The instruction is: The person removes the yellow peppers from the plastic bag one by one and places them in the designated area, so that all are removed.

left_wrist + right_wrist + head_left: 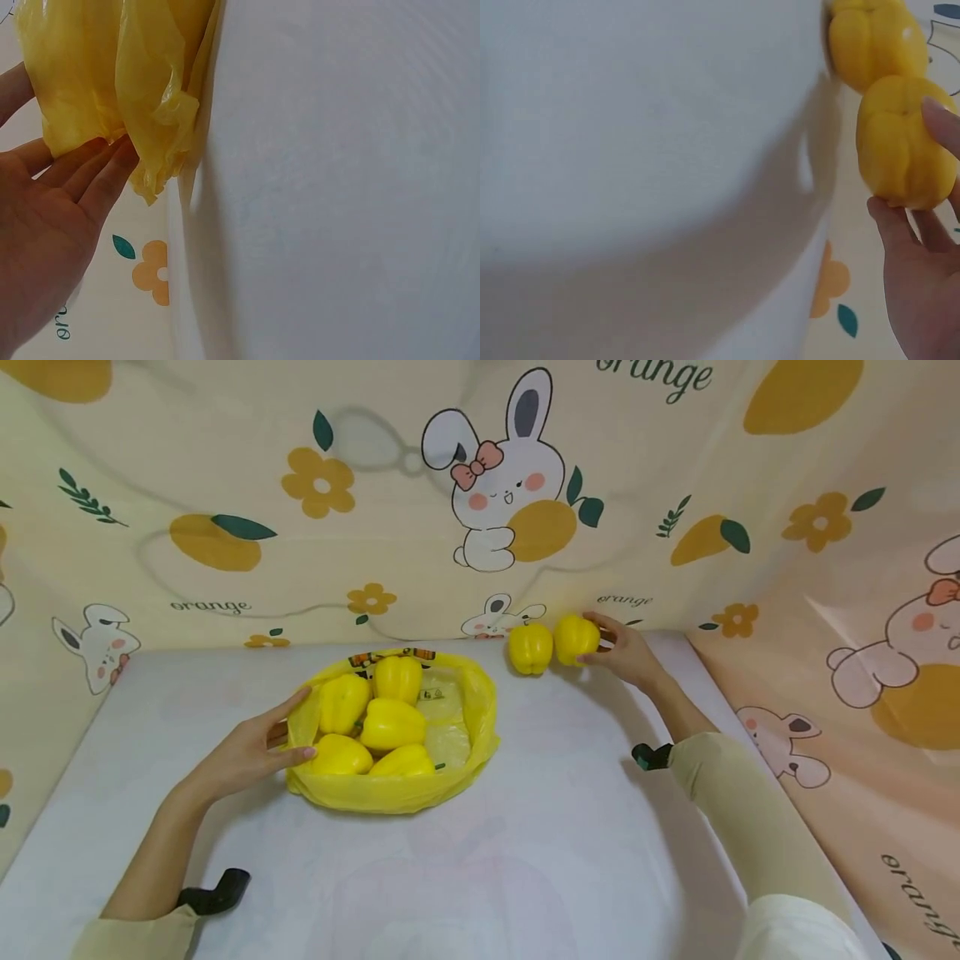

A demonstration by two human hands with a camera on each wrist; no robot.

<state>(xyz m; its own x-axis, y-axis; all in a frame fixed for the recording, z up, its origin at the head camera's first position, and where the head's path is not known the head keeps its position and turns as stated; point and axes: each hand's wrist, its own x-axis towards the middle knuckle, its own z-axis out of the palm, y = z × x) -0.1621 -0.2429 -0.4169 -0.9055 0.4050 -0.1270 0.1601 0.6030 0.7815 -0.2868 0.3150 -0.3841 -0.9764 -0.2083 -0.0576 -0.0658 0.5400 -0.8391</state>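
Observation:
At the left side of a yellow plastic bag [390,795], my left hand [243,753] holds the rim, its thumb at the front and fingers round the outer side. In the left wrist view, the fingertips of this hand [56,202] touch the crinkled plastic. Several yellow bell peppers [393,724] lie inside the open bag, mostly in its left half. Toward the back right, my right hand [628,652] grips a yellow bell pepper [576,639] between thumb and fingers. Close to its left stands another yellow bell pepper [530,649], which the right wrist view also shows beside the held one.
A white table surface [540,827] lies under everything. Behind it rises a cream cloth backdrop [420,543] printed with rabbits and oranges, near the right hand. A similar printed cloth [892,760] stands along the right edge, close to the right forearm.

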